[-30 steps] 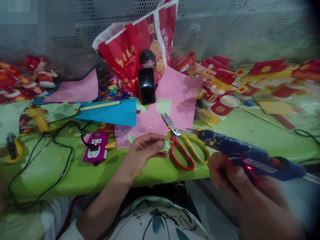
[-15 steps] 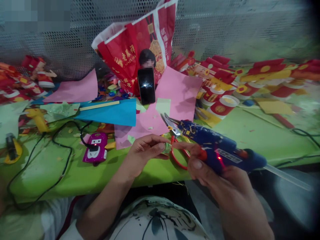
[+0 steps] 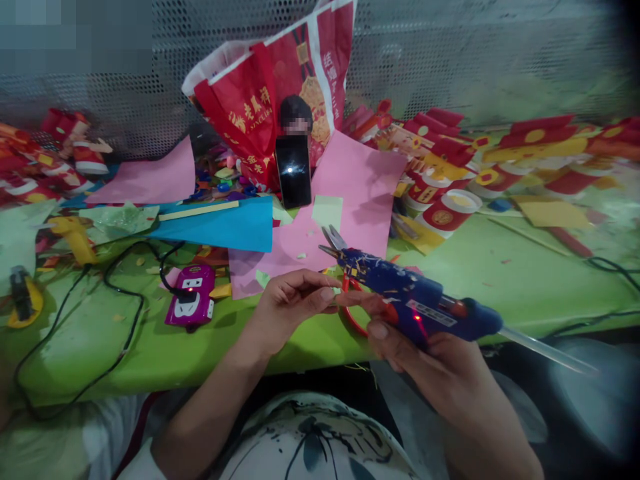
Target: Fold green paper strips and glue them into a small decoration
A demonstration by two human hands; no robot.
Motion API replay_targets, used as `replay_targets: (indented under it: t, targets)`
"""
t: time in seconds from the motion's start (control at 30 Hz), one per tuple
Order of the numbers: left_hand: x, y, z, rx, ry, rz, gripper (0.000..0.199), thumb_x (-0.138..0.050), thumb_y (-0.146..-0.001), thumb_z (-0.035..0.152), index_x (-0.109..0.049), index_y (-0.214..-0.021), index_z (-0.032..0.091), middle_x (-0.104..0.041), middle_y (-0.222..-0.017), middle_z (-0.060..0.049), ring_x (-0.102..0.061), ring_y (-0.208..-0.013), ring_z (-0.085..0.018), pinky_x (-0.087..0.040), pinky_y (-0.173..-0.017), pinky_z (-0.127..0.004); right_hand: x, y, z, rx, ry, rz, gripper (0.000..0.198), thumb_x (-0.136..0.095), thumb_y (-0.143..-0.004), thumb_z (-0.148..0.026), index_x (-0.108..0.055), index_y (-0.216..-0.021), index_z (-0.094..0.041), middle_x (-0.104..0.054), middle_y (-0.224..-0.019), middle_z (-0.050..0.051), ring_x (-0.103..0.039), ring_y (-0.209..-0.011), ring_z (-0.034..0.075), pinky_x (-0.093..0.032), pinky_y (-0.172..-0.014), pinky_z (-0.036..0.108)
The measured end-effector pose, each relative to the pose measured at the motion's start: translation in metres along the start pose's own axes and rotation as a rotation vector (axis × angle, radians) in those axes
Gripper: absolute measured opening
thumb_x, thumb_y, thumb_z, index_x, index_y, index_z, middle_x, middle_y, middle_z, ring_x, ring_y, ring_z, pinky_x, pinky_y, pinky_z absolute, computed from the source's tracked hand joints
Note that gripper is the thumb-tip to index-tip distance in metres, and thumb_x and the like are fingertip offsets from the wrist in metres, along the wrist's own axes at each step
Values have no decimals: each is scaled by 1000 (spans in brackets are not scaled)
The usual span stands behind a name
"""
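Between the thumb and fingers of my left hand (image 3: 293, 307) is a small piece of green paper (image 3: 336, 292), mostly covered by the fingertips. My right hand (image 3: 425, 360) is wrapped round a blue hot glue gun (image 3: 395, 283) with a red light on and a clear glue stick (image 3: 545, 350) poking out of its back. The right index finger reaches forward to the green piece and touches or nearly touches it. Under the gun's nozzle lie scissors (image 3: 351, 313) with red handles, partly hidden by the gun and right hand.
A purple power strip (image 3: 193, 297) with a plugged-in black cable sits to the left, near a yellow cutter (image 3: 25, 300). Behind are a blue sheet (image 3: 225, 227), pink paper (image 3: 357, 180), a phone (image 3: 293, 173) and a red bag (image 3: 240, 113). Red-and-white paper cups (image 3: 445, 213) stand right.
My right hand has shifted left with the glue gun, its index finger moving over the green paper, which shows less now. My left hand stays almost still.
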State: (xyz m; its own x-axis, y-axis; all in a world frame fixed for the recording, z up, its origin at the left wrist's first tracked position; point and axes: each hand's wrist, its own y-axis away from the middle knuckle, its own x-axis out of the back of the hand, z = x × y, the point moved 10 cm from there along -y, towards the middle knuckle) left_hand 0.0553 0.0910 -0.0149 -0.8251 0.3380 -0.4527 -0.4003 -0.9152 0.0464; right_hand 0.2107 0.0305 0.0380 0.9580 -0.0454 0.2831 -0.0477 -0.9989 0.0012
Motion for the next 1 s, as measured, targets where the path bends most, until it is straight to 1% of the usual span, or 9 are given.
replay_targets:
  t: [0.1,0.17,0.23,0.4,0.53,0.73,0.83,0.93,1.0]
  targets:
    - [0,0,-2,11,-3,-1,25,-93,-81,37,-85,-96,19,-84,-90,-6,-81,-91,-23,-66,-89,-37,-3,-1,8,-32,-44,-24,38,-77,-90,-59,-69,-73,-26,-50,-55,-3,-44,-50,15,-44,-48,29]
    - [0,0,-2,11,-15,2,26,-94,-81,38,-85,-95,18,-84,-91,-6,-81,-90,-22,-66,-88,-37,0,1,13,-69,-95,16,31,-79,-89,-56,-74,-87,-26,-49,-56,-5,-44,-51,15,-43,-49,29]
    - [-2,-1,-1,12,-10,-4,26,-94,-80,38,-86,-96,19,-83,-92,-6,-79,-87,-20,-67,-84,-34,3,3,17,-104,-166,59,28,-78,-90,-55,-75,-93,-27,-51,-60,-4,-45,-54,15,-41,-49,28]
    - [-2,-4,-1,34,95,30,35,-100,-72,31,-84,-102,21,-78,-90,-3,-74,-82,-15,-66,-71,-26,5,7,17,-110,-241,83,36,-78,-90,-57,-66,-77,-25,-54,-63,-2,-47,-57,15,-36,-48,28]
    - [0,-5,-1,29,98,40,36,-101,-70,30,-82,-99,20,-75,-87,-1,-72,-81,-14,-67,-72,-27,7,12,7,-96,-222,171,41,-75,-94,-53,-58,-69,-25,-51,-65,-2,-43,-57,14,-34,-48,28]
    - [2,-4,-1,-12,45,40,34,-101,-70,31,-83,-95,19,-78,-88,-3,-73,-82,-15,-65,-74,-26,-5,12,1,-99,-204,100,41,-75,-94,-51,-58,-67,-24,-50,-63,-3,-41,-56,13,-34,-49,28]
    - [3,-4,-1,-22,51,51,31,-100,-70,29,-83,-94,19,-80,-89,-3,-75,-84,-15,-63,-75,-24,-11,10,4,-116,-222,50,46,-75,-93,-48,-54,-62,-23,-52,-62,-2,-44,-56,13,-36,-50,27]
    - [2,-3,1,-25,93,36,30,-101,-70,27,-84,-95,20,-79,-89,-2,-75,-84,-14,-64,-75,-23,-4,9,10,-128,-280,96,34,-77,-91,-50,-63,-73,-24,-52,-62,-3,-44,-56,14,-37,-51,28]
    - [1,-2,0,-2,122,30,31,-100,-71,27,-84,-96,20,-80,-91,-2,-75,-85,-15,-65,-74,-24,7,7,12,-84,-300,149,31,-77,-89,-55,-68,-84,-26,-52,-61,-3,-45,-54,16,-40,-51,31]
